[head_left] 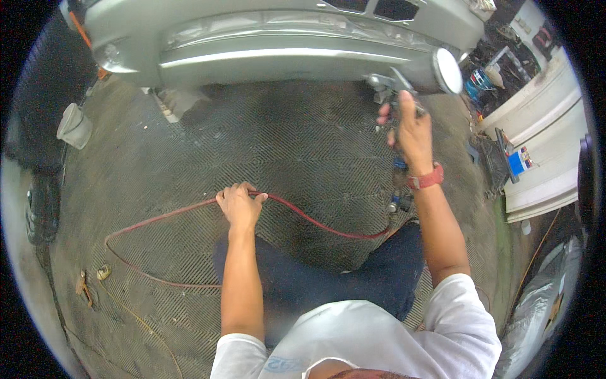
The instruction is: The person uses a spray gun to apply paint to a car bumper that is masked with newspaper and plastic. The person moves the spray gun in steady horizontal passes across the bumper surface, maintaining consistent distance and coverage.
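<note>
My right hand (411, 129) is wrapped round the handle of a spray gun (386, 84), raised to the right near the bumper. A cup with a white round lid (447, 71) tops the gun, which looks slightly blurred. Below that hand, a blue fitting (399, 203) joins the gun's line to a red air hose (303, 216). My left hand (241, 203) is closed on the hose in front of my body, keeping a stretch of it off the floor. From there the hose loops out to the left and back toward my legs. Ahead stands a silver-grey car bumper (265, 62).
A white bucket (75, 128) stands at the left. A white panel (546, 126) leans at the right, with a blue can (520, 162) beside it. Pliers-like orange tool (83, 289) and a yellow cord (142, 321) lie on the ribbed floor (189, 145) at lower left.
</note>
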Demonstrator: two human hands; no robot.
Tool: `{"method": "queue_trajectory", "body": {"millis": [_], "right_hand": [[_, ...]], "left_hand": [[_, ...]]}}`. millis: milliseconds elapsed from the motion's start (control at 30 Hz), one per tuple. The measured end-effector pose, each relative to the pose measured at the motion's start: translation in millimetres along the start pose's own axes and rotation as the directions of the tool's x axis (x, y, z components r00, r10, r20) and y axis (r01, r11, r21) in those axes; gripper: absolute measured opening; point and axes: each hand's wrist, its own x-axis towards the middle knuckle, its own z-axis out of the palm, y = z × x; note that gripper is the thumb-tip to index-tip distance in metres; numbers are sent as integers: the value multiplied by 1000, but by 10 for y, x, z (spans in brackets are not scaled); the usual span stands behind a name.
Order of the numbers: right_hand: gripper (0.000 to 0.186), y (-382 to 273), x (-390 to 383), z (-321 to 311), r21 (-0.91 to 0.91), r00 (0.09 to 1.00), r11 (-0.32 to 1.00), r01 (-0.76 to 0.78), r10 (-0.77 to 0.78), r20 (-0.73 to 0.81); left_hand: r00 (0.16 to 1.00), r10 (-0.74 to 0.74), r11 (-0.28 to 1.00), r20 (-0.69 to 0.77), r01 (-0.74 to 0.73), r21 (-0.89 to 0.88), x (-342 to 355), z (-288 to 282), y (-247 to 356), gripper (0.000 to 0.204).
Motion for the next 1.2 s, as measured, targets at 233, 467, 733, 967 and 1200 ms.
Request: {"method": "queue_trajectory", "body": {"millis": [233,467,733,967,1200], "right_hand": [[56,695,419,-1385,-23,965,994,-104,95,-243],[57,1371,1161,-2253,60,902,996,-61,81,-423],[62,2125,2082,-2970,14,756,995,-96,82,-649],[56,2293,1412,-1917,37,811,999,-10,30,-584],[49,1485,4,-421,227,967,974,-20,77,-245]], "left_hand": [[975,220,975,-37,-219,36,-225,139,435,40],[963,270,961,-3,-269,60,-520,-213,804,44],[964,262,964,54,-264,38,-664,-561,952,40],[991,113,994,67,-113,-4,-543,-513,472,30],[998,41,989,-53,-33,141,-287,-393,124,24]]}}
